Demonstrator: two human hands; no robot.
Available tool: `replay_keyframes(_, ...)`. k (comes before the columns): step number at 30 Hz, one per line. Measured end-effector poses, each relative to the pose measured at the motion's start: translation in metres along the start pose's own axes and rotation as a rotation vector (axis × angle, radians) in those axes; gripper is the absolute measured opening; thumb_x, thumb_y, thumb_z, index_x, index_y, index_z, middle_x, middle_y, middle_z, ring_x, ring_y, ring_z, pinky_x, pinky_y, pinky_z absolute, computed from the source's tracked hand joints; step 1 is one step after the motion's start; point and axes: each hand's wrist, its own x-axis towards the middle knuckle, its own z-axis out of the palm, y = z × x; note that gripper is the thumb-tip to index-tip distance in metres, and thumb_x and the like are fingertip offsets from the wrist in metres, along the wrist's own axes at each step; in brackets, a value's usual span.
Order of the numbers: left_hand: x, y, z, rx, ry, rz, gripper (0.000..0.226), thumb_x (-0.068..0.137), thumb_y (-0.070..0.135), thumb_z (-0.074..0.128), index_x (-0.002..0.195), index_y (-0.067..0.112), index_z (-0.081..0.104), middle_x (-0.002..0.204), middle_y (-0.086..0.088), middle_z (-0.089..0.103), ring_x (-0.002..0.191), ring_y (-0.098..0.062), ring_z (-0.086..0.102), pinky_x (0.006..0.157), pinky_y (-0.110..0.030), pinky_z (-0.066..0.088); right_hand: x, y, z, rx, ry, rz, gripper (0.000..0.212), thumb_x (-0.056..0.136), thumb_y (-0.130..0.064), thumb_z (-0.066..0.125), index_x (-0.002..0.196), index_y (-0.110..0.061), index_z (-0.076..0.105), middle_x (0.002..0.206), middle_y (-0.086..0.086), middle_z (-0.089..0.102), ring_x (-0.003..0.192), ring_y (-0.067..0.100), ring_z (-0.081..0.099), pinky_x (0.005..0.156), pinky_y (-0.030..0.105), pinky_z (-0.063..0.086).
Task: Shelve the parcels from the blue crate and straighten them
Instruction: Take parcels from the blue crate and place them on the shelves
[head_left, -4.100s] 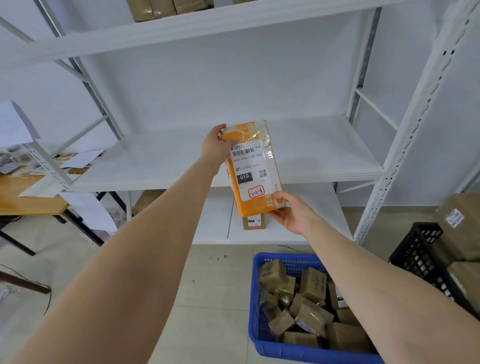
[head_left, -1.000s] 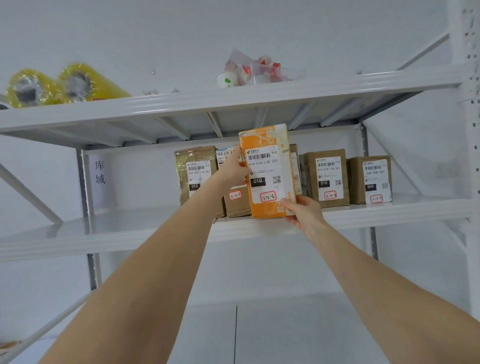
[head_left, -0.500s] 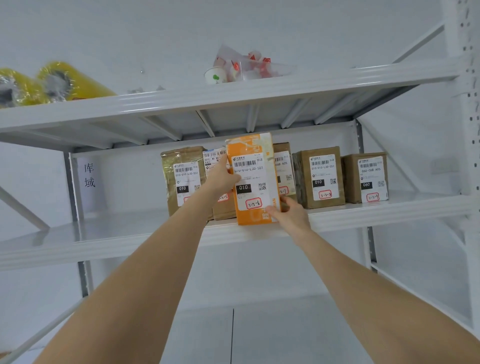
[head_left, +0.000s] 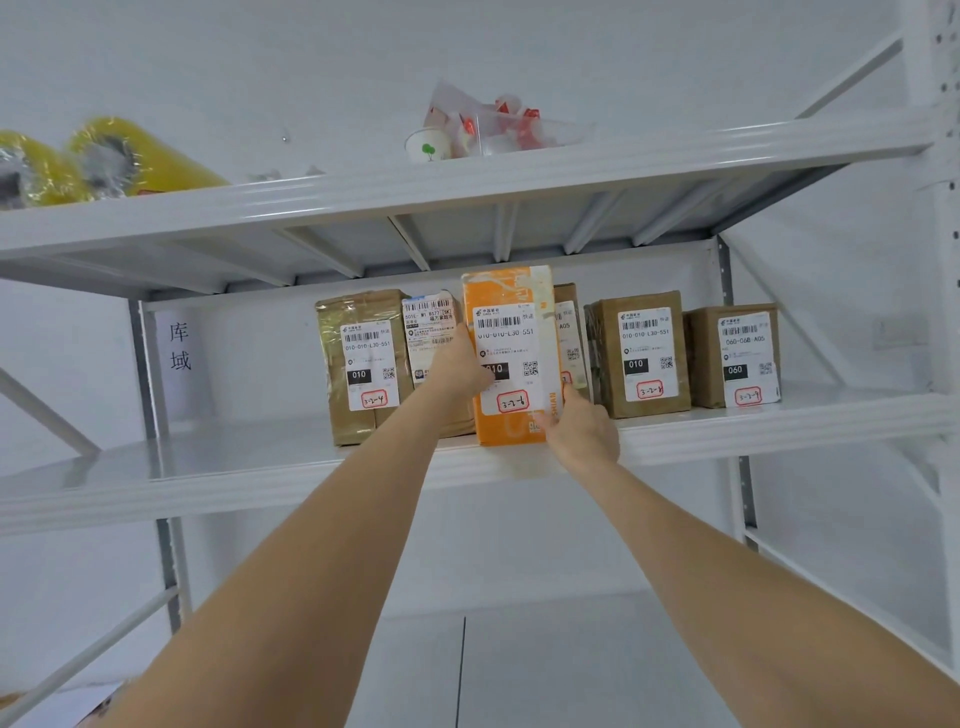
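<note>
An orange parcel (head_left: 511, 338) with a white label stands upright on the white shelf (head_left: 260, 462), in a row of brown parcels. My left hand (head_left: 460, 366) grips its left edge at mid height. My right hand (head_left: 582, 428) holds its lower right corner. To its left stand a brown parcel (head_left: 358, 364) and a parcel with a white label (head_left: 428, 332), partly hidden by my left hand. A narrow parcel (head_left: 569, 332) shows behind the orange one's right side. Two more brown parcels (head_left: 644, 353) (head_left: 735, 356) stand further right. The blue crate is out of view.
The shelf above carries yellow rolls (head_left: 124, 161), a paper cup (head_left: 428, 145) and plastic bags (head_left: 498, 124). A white upright post (head_left: 940, 208) stands at the right. The left part of the parcel shelf is bare, with a paper sign (head_left: 179, 345) on the back wall.
The orange parcel went from in front of the lower shelves up to the higher shelf and now stands upright in the row. Both hands stayed on it.
</note>
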Motion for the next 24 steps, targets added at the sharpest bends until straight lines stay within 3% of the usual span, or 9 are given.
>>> replay_keyframes(4,0.001,-0.006,0.010,0.054,0.022,0.003,0.061,0.086,-0.002,0.060,0.138,0.012,0.033,0.128,-0.010,0.055,0.119,-0.029,0.052,0.087,-0.034,0.047,0.003,-0.001,0.001,0.049,-0.030,0.014,0.044,0.091,-0.032,0.064,0.130,-0.019,0.047,0.122,0.004,0.063,0.112,0.029,0.058,0.087,0.042,0.051)
replay_keyframes(7,0.003,-0.011,0.015,0.043,0.050,0.023,0.061,0.086,-0.002,0.059,0.138,0.015,0.034,0.126,-0.010,0.056,0.117,-0.030,0.054,0.093,-0.042,0.050,0.004,0.000,0.000,0.042,-0.045,0.016,0.045,0.093,-0.028,0.062,0.133,-0.018,0.045,0.124,0.006,0.062,0.114,0.029,0.057,0.090,0.043,0.049)
replay_keyframes(13,0.008,-0.017,0.024,0.034,0.082,0.046,0.055,0.089,0.002,0.057,0.138,0.017,0.035,0.123,-0.008,0.058,0.113,-0.027,0.056,0.078,-0.033,0.047,0.010,0.002,0.004,0.002,-0.037,0.026,0.040,0.096,-0.024,0.057,0.134,-0.019,0.044,0.125,0.007,0.061,0.115,0.031,0.056,0.091,0.042,0.048)
replay_keyframes(16,0.013,-0.022,0.028,0.055,0.061,0.026,0.054,0.089,0.004,0.058,0.137,0.015,0.036,0.123,-0.008,0.058,0.113,-0.027,0.056,0.078,-0.032,0.047,0.015,0.004,0.009,-0.008,-0.034,0.023,0.049,0.096,-0.025,0.057,0.141,-0.019,0.037,0.128,0.007,0.058,0.117,0.030,0.055,0.092,0.043,0.048)
replay_keyframes(18,0.013,-0.018,0.023,0.051,0.092,-0.016,0.052,0.088,0.009,0.059,0.136,0.013,0.037,0.126,-0.010,0.054,0.116,-0.029,0.054,0.084,-0.037,0.050,0.018,0.005,0.010,-0.027,0.007,-0.021,0.065,0.093,-0.027,0.062,0.147,-0.020,0.026,0.140,0.006,0.047,0.126,0.028,0.047,0.097,0.043,0.047)
replay_keyframes(20,0.016,-0.009,0.009,0.148,0.256,-0.005,0.060,0.089,0.015,0.061,0.141,0.011,0.031,0.136,-0.012,0.043,0.121,-0.030,0.049,0.091,-0.038,0.046,0.020,0.005,0.009,-0.110,0.096,-0.130,0.081,0.089,-0.029,0.066,0.151,-0.020,0.015,0.154,0.007,0.025,0.140,0.026,0.029,0.107,0.041,0.039)
replay_keyframes(22,0.023,0.006,-0.007,0.287,0.415,0.115,0.064,0.090,0.012,0.058,0.145,0.011,0.026,0.144,-0.012,0.034,0.129,-0.028,0.040,0.099,-0.038,0.042,0.020,0.002,0.007,-0.235,0.163,-0.282,0.085,0.090,-0.027,0.065,0.153,-0.020,0.008,0.160,0.009,0.008,0.147,0.027,0.012,0.116,0.041,0.026)
replay_keyframes(24,0.030,0.023,-0.018,0.391,0.422,0.249,0.069,0.089,0.004,0.055,0.149,0.011,0.022,0.150,-0.010,0.028,0.137,-0.026,0.030,0.106,-0.038,0.036,0.020,-0.002,0.007,-0.339,0.160,-0.412,0.081,0.094,-0.022,0.060,0.154,-0.021,0.005,0.162,0.008,-0.004,0.149,0.026,-0.002,0.121,0.041,0.014)
